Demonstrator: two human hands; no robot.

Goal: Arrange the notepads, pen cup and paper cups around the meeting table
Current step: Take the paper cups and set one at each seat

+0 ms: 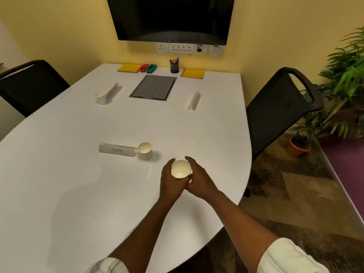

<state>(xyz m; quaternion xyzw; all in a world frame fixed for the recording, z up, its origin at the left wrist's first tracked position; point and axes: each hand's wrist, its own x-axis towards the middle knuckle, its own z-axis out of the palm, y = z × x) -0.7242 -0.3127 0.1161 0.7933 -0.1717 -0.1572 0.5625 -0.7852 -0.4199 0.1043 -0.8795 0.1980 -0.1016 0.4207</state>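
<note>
Both my hands hold one white paper cup (180, 169) above the near right part of the white meeting table (78, 184). My left hand (169, 182) curls round its left side, my right hand (199, 180) round its right side. A second paper cup (145, 151) stands by the near name card (117, 149). A third cup (100, 98) stands at the far left beside another name card (114, 91). Two yellow notepads (129, 68) (193, 73) lie at the far edge, with the black mesh pen cup (174, 66) between them.
A third name card (194, 100) stands at the far right. A grey cable hatch (153, 87) sits in the table's middle. Red and green objects (148, 68) lie by the left notepad. Black chairs (29, 83) (279, 107) flank the table. Potted plants (299, 142) stand on the right.
</note>
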